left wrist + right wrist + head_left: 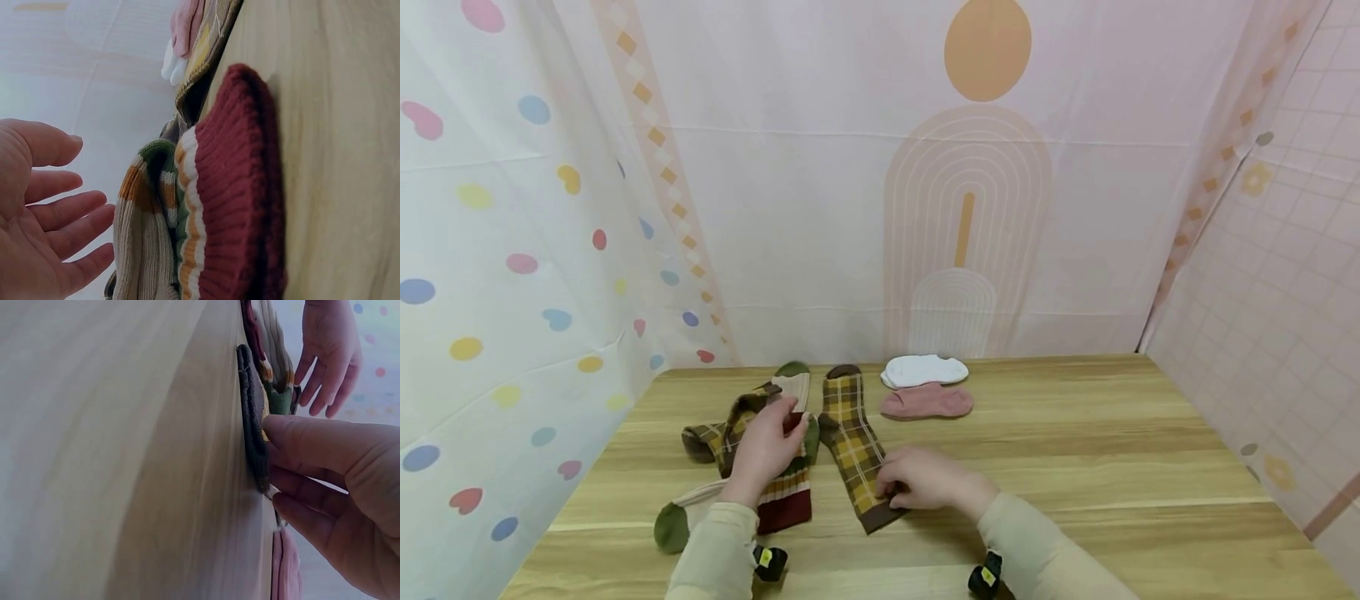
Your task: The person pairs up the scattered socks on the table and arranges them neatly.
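Note:
A yellow-and-brown plaid sock [852, 433] lies flat on the table, its dark cuff toward me. At its cuff end, my right hand [928, 479] has bent fingers and touches the sock; in the right wrist view the thumb [300, 440] rests on top beside the cuff. My left hand [767, 450] hovers over a heap of socks with loosely spread fingers, holding nothing. That heap has another plaid sock [706, 440] and cream striped socks with green toes [672, 527] and a maroon cuff [231, 187]. Part of the heap is hidden under my left hand and sleeve.
White low-cut socks [925, 370] lie at the back of the wooden table [1075, 467], with pink low-cut socks [927, 402] just in front of them. Patterned cloth hangings [805, 208] stand along the back and both sides.

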Demonstrator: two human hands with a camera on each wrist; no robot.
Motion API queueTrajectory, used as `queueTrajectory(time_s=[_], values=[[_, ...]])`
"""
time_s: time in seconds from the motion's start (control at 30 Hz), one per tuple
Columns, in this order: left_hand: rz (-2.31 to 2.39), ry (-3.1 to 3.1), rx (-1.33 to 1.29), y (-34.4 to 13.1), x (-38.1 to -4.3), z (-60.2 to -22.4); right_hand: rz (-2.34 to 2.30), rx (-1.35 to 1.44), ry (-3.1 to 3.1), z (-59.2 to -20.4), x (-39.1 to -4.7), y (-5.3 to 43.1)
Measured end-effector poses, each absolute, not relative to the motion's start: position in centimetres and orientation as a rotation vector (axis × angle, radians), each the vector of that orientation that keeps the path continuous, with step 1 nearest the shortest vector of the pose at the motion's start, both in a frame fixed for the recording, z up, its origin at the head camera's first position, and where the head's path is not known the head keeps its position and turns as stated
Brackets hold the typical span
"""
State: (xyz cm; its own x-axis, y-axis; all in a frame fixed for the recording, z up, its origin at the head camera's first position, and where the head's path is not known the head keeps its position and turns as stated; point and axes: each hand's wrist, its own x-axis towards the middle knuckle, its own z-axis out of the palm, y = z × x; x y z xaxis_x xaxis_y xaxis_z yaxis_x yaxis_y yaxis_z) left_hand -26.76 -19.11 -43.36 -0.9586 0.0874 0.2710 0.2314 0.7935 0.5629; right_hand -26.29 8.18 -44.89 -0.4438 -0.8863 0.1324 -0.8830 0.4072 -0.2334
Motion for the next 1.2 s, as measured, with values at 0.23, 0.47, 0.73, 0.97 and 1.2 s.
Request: queueTrajectory(time_s=[0.23,0.47,0.73,0.97,1.2], values=[[-0.886,-2.766,-0.299,-18.3,-26.8,-43.5,-0.403,-1.597,2.655,-44.8,-26.2,9.2],[-0.891,-2.776,-0.311,-17.4,-27.8,-42.8,-0.437,-1.588,2.652,-44.8,-26.2,10.3],[-0.935,-2.866,-0.277,-17.1,-30.2,-42.1,-0.438,-1.649,2.652,-44.8,-26.2,11.6],[-0.923,-2.912,-0.3,-16.9,-32.1,-41.7,-0.448,-1.671,2.643,-44.8,-26.2,12.2],[-0.957,-2.96,-0.265,-16.7,-33.2,-41.5,-0.457,-1.617,2.642,-44.8,-26.2,12.3]])
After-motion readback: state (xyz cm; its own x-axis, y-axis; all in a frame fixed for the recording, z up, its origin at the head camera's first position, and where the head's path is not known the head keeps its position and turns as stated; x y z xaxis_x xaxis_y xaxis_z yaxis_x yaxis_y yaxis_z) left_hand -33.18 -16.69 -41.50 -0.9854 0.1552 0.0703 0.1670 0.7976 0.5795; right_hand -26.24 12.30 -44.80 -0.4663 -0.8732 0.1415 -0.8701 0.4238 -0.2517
